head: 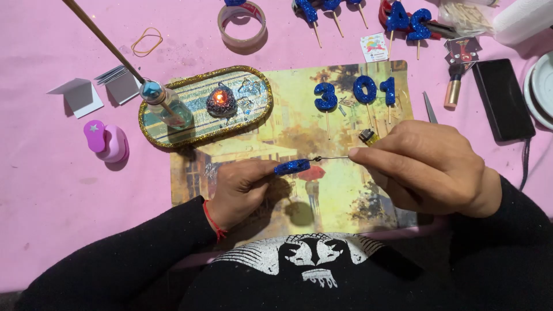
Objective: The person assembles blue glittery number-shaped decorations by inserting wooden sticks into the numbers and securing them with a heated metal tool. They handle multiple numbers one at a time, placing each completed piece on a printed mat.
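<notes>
My left hand (242, 187) pinches a small blue glitter piece (292, 167) over a painted picture mat (259, 144). My right hand (426, 167) grips a thin metal pin (331, 158) whose hooked tip meets the right end of the blue piece. A yellow lighter (367, 136) peeks out just above my right fingers. Three blue glitter number candles on sticks (356, 92) lie on the mat beyond my hands.
A glittery oval tray (253, 118) holds a small lit candle (221, 99) and a glass bottle (164, 103) with a long stick in it. Pink punch (106, 140), tape roll (242, 23), rubber band (146, 41), more blue candles (403, 20), tweezers (430, 107), black phone (503, 99) lie around.
</notes>
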